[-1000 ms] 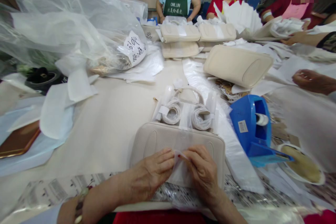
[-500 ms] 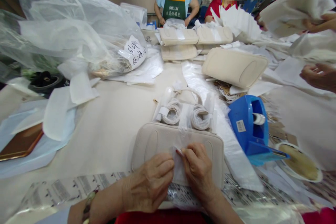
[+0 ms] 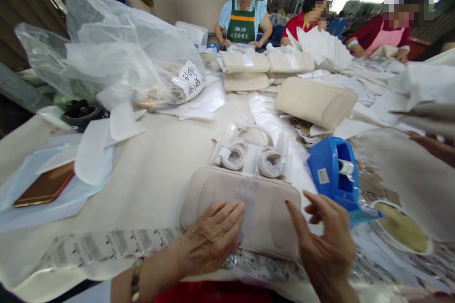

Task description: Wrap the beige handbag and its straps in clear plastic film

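Note:
A cream handbag (image 3: pixel 263 218) lies flat in front of me, with a translucent strip (image 3: pixel 247 194) running down its middle. My left hand (image 3: pixel 213 232) rests flat on the bag's near left part, fingers together and stretched out beside the strip. Off the bag's right edge, my right hand (image 3: pixel 323 241) is raised with thumb and fingers apart, holding nothing. Beyond the bag's far edge sit two wrapped strap coils (image 3: pixel 234 155) and a curved handle (image 3: pixel 258 133), partly under clear wrapping.
A blue tape dispenser (image 3: pixel 330 170) stands to the right, near a round dish (image 3: pixel 405 227). Another cream bag (image 3: pixel 316 102) and stacked bags (image 3: pixel 247 62) lie farther back. Left are a large plastic bag (image 3: pixel 142 66) and a brown phone-like object (image 3: pixel 46 184). A co-worker's hand (image 3: pixel 433 147) shows at right.
My hands have parted from their pinch over the strip. The left has flattened onto the bag; the right has moved right and opened. The view has tilted up slightly.

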### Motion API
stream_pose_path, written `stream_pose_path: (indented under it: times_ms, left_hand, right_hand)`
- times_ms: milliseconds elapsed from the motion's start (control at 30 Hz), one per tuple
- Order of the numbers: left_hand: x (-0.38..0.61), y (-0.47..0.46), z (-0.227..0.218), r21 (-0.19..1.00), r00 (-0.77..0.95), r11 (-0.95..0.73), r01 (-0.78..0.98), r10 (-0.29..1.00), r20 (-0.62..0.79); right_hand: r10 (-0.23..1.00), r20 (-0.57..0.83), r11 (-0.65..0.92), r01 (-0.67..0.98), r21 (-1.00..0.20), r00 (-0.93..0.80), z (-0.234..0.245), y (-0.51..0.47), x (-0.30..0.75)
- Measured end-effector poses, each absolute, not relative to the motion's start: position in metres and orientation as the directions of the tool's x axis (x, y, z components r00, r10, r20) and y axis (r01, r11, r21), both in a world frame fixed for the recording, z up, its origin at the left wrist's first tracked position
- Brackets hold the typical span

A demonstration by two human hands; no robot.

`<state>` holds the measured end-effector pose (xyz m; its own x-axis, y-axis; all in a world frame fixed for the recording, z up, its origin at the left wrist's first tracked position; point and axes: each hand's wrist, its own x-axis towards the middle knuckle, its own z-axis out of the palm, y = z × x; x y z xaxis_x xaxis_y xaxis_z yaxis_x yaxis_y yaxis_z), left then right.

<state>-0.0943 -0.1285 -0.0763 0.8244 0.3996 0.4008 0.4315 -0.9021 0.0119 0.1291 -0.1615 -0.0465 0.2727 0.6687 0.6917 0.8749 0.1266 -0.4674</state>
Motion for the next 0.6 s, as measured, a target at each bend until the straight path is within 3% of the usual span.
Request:
stream_pose_path:
  times_ms: [100, 267, 467, 600]
  left_hand:
    - [-0.093, -0.13, -0.075, 0.039, 0.807, -0.901, 0.433, 0.406, 0.429]
    - [-0.087, -0.129, -0.08, 0.148, 0.702, -0.897, 0.416, 0.42, 0.575]
    - [-0.084, -0.128, -0.084, 0.194, 0.65, -0.897, 0.397, 0.424, 0.631]
    - [-0.085, -0.127, -0.083, 0.143, 0.659, -0.903, 0.406, 0.398, 0.638]
  right_hand:
    - [0.547, 0.696, -0.125, 0.868, -0.481, 0.464, -0.035, -0.174, 0.183]
    - [0.569, 0.289, -0.362, 0.551, -0.752, 0.769, -0.026, -0.163, 0.251]
    - [0.647, 0.027, -0.312, 0.297, -0.903, 0.762, -0.034, -0.143, 0.256]
    - [0.63, 0.054, -0.167, 0.202, -0.965, 0.774, -0.036, -0.142, 0.25]
